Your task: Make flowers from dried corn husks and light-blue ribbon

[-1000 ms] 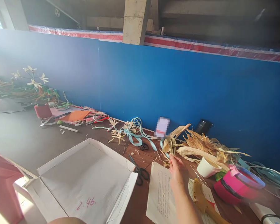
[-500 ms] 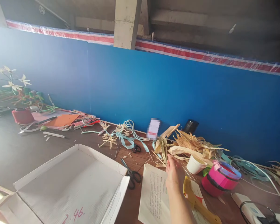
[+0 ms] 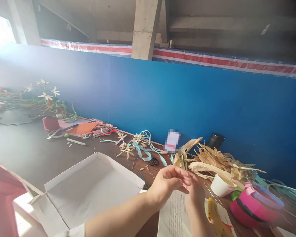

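My left hand point(image 3: 168, 185) reaches in from the lower left with its fingers stretched out and overlapping my right hand. No object shows in it. My right hand point(image 3: 195, 192) stands upright against those fingertips; its own fingers are mostly hidden behind them, so a small thing there could not be seen. Both hands are above a printed paper sheet point(image 3: 174, 215). Just beyond them lie dried corn husks point(image 3: 214, 159). A pair of scissors point(image 3: 143, 177) is partly covered by my left hand.
An open white cardboard box point(image 3: 88, 187) lies at left. To the right stand a white cup point(image 3: 223, 186), a yellow glue gun point(image 3: 215, 217) and a pink container point(image 3: 256, 207). Behind are blue ribbon point(image 3: 144, 153), husk flowers point(image 3: 127, 150), a black cylinder point(image 3: 215, 141) and the blue partition point(image 3: 187, 98).
My left hand has come into view and met my right hand, which has drawn back slightly from the husks. The camera has turned a little left.
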Motion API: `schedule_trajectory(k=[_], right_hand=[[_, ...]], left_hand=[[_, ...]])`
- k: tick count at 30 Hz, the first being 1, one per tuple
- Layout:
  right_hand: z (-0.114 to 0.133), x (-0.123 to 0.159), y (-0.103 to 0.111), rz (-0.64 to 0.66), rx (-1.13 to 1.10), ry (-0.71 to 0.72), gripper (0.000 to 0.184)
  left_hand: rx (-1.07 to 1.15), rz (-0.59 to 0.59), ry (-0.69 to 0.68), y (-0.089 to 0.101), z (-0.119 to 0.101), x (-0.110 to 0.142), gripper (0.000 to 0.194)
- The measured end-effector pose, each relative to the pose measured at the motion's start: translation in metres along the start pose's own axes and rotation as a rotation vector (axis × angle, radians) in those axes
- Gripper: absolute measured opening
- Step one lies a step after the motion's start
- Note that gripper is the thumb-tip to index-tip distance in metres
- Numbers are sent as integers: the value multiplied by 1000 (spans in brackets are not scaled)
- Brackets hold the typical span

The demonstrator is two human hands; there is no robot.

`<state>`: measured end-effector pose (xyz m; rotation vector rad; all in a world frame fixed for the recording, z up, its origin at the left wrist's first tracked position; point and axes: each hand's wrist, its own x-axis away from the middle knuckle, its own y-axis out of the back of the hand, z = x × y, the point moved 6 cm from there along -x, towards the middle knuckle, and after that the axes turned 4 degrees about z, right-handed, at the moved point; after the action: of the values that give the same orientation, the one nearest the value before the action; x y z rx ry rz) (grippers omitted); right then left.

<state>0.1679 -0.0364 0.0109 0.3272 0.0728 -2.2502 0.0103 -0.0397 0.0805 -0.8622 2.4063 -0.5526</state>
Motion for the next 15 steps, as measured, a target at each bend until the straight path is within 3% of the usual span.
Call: schedule_trajectory(k=[3,9,15], right_hand=[[-4,2,-9,117,-104,-68,36],[-10,3,-15,186,-113,-139,40],[-3,-1,-10,106,124,48,41]], left_hand=[[75,-80,67,20,19,-25,29],[2,-286,82,60,54,-26,40],[-33,-336,142,70,64,-26,49]])
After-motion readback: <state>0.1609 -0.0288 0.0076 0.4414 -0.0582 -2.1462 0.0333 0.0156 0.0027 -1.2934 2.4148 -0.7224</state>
